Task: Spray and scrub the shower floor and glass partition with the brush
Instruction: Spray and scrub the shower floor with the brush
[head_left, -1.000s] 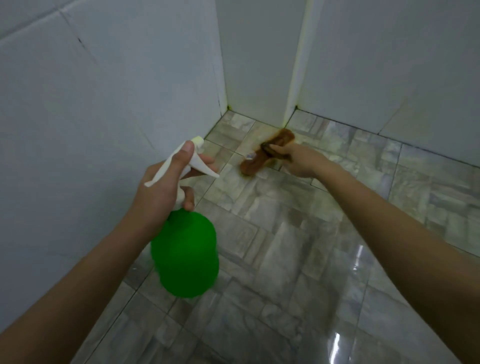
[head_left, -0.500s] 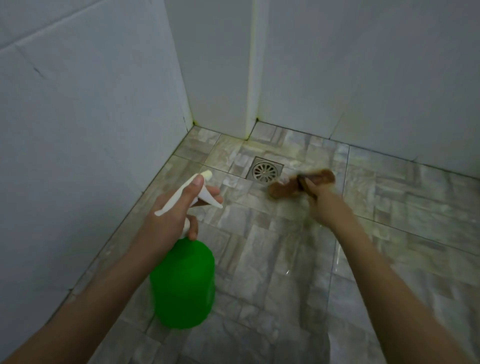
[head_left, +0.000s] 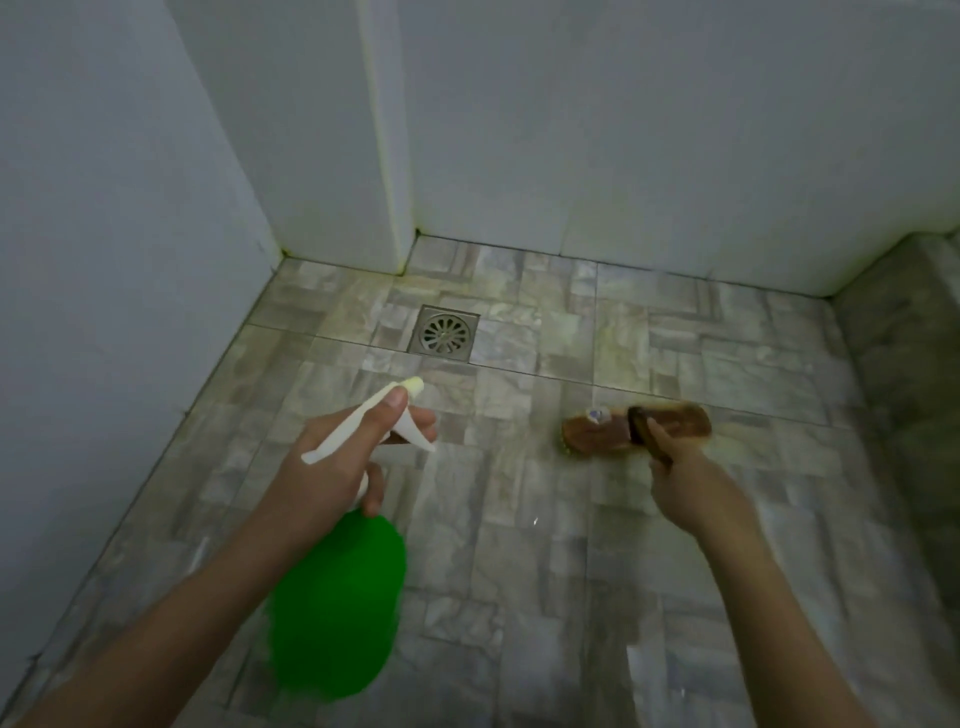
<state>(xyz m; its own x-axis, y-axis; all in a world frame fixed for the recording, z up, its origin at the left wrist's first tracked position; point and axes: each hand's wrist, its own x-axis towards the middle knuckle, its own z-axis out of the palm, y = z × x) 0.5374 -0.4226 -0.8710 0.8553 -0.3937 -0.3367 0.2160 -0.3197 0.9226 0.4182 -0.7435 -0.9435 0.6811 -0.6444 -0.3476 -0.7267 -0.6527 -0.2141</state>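
Note:
My left hand (head_left: 337, 467) grips the white trigger head of a green spray bottle (head_left: 337, 603), held above the floor with its nozzle aimed toward the drain. A brown wooden scrub brush (head_left: 602, 431) lies bristles down on the grey marbled shower floor (head_left: 519, 571), right of centre. My right hand (head_left: 685, 483) holds the brush by its dark handle, fingers curled round it. No glass partition can be made out from the pale walls.
A square metal floor drain (head_left: 444, 332) sits in the floor behind the bottle's nozzle. White tiled walls (head_left: 623, 130) close in the left and back sides, with a boxed corner column (head_left: 384, 156). A raised tiled curb (head_left: 904, 389) runs along the right.
My right hand has drawn the brush from the back corner over the floor to the right of the drain. The view has swung right. The bottle stays in my left hand.

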